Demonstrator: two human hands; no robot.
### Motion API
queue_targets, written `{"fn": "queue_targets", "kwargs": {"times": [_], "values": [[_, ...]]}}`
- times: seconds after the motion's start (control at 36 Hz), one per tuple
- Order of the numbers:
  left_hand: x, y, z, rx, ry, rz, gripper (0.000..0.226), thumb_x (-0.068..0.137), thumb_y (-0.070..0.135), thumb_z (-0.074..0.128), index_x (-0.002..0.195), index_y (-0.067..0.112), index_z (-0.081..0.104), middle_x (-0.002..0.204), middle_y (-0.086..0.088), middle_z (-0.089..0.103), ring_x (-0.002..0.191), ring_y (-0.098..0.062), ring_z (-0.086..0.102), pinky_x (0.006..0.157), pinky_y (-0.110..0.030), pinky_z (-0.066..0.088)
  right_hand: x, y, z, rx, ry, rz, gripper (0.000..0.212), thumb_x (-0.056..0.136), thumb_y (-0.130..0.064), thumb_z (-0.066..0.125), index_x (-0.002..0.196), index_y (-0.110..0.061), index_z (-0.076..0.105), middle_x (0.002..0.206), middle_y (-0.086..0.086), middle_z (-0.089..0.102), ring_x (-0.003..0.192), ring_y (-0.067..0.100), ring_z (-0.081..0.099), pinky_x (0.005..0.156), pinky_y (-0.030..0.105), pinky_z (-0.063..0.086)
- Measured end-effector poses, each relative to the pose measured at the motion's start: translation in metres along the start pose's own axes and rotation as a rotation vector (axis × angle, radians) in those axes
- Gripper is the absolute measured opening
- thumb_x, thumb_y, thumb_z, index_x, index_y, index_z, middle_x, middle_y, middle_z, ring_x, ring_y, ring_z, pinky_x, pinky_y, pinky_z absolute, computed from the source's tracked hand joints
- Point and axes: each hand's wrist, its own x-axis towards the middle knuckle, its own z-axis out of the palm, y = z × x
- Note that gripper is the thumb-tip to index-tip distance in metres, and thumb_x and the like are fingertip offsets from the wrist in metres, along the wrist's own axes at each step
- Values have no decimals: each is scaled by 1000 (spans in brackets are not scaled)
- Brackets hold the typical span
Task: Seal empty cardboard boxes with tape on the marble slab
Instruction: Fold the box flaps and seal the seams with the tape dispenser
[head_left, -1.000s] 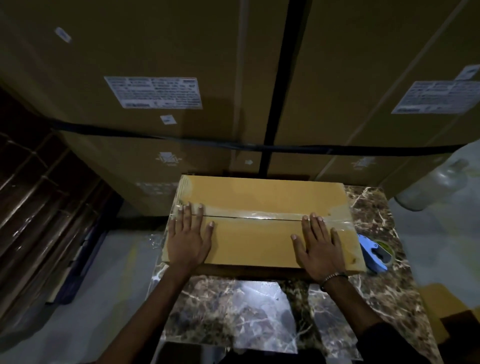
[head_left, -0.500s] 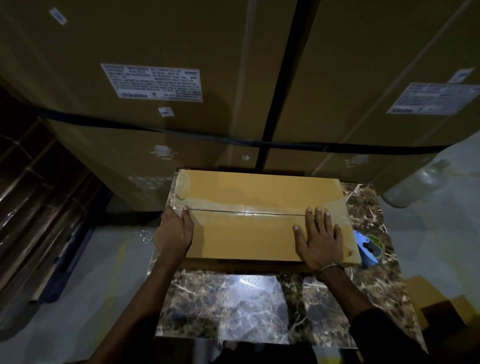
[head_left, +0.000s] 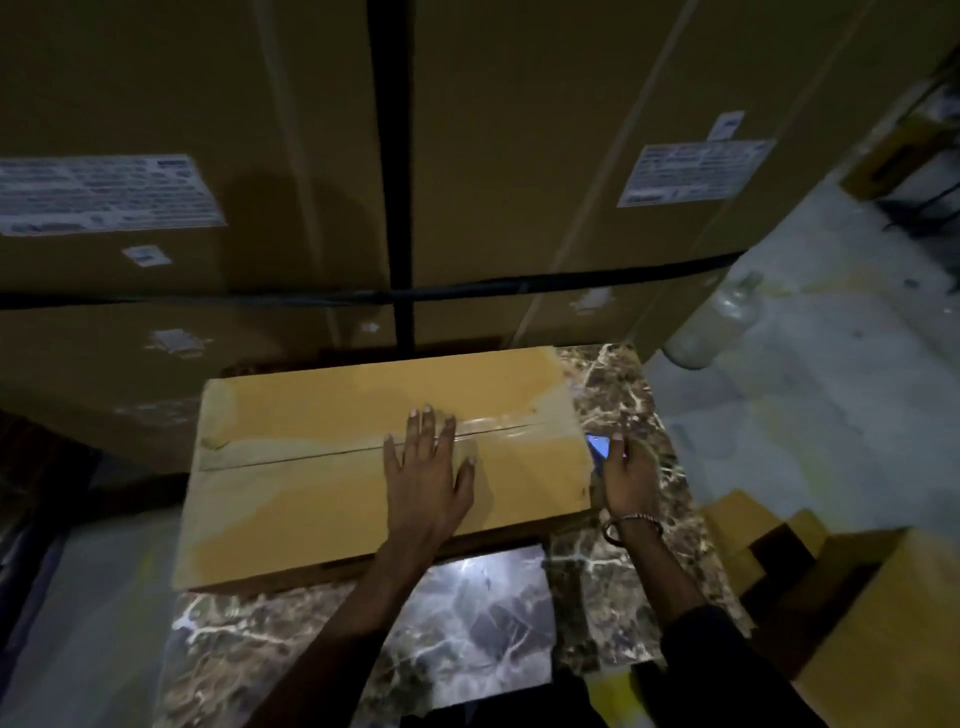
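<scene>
Pressing: left hand (head_left: 428, 470) flat on box (head_left: 322, 467) | right hand (head_left: 626, 480) perhaps grasping dispenser (head_left: 598, 447)

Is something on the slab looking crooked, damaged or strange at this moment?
Mostly no. The cardboard box sits askew on the marble slab, its left end overhanging the edge. Its tape looks wrinkled along the seam. No tear or spill shows.

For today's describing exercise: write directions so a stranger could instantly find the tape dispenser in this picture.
Start at the marble slab in front of the tall stacked cartons. A flat cardboard box lies on it; look just past its right end, under the right hand. The tape dispenser is the only blue thing there.
</scene>
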Motion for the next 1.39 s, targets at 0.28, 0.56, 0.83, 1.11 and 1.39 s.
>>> {"fn": "queue_targets", "kwargs": {"times": [0.28, 0.56, 0.83, 1.11, 1.39], "values": [[98, 82, 23, 12, -158, 112, 85, 98, 78, 34, 167, 30, 23, 177, -3, 11, 163, -23, 5, 128, -59, 1, 95, 78, -15, -290, -307, -41, 59, 78, -51, 53, 115, -11, 76, 107, 22, 74, 99, 40, 69, 77, 38, 52], [118, 91, 28, 84, -121, 141, 103, 87, 97, 28, 169, 37, 12, 178, -1, 0, 164, -18, -6, 130, -52, -4, 133, 113, 28, -557, -581, -205, 43, 75, -44, 55, 96, -8, 67, 102, 19, 71, 98, 38, 68, 82, 39, 53], [131, 84, 6, 152, -62, -50, 135, 63, 113, 25, 167, 27, 25, 170, -12, 31, 158, -31, 22, 129, -52, 13, 112, 101, 11, -542, -554, -208, 35, 92, -27, 68, 112, 1, 61, 113, 25, 68, 105, 42, 65, 83, 40, 48], [85, 83, 5, 135, -13, -244, 139, 60, 114, 26, 162, 21, 37, 160, -20, 41, 150, -37, 32, 124, -58, 17, 82, 53, -64, 237, -447, 158, 35, 84, -24, 80, 85, 8, 67, 85, 15, 67, 86, 28, 63, 83, 40, 41], [83, 105, -4, -413, -176, -256, 87, 86, 86, 52, 155, 33, 43, 161, -10, 41, 152, -37, 31, 124, -57, 27, 12, -12, -129, 698, -437, 30, 85, 59, -49, 77, 107, 19, 63, 120, 21, 69, 115, 37, 62, 88, 40, 44]]}}
